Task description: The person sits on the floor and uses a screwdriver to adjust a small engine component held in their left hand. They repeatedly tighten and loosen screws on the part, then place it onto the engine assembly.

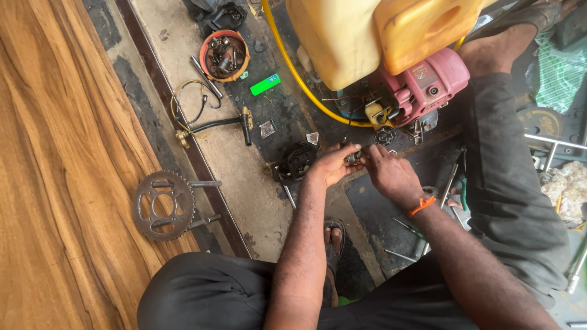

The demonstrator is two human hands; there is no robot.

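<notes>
My left hand point(330, 166) and my right hand point(390, 174) meet over the dirty floor, both pinching a small dark metal engine part point(354, 157) between the fingertips. An orange band point(422, 205) circles my right wrist. Just beyond the hands stands a small pink engine point(422, 85) under a yellow plastic tank point(373, 33), with a yellow hose point(293, 67) curving past it. A black plastic cover point(298, 161) lies on the floor right beside my left hand.
A toothed sprocket point(162, 205) lies at the left on wood-grain boards point(43, 153). A round orange bowl point(224, 55) holds small metal parts. A green box point(265, 84), a black cable with brass fittings point(211, 125) and tools point(449, 177) are scattered around.
</notes>
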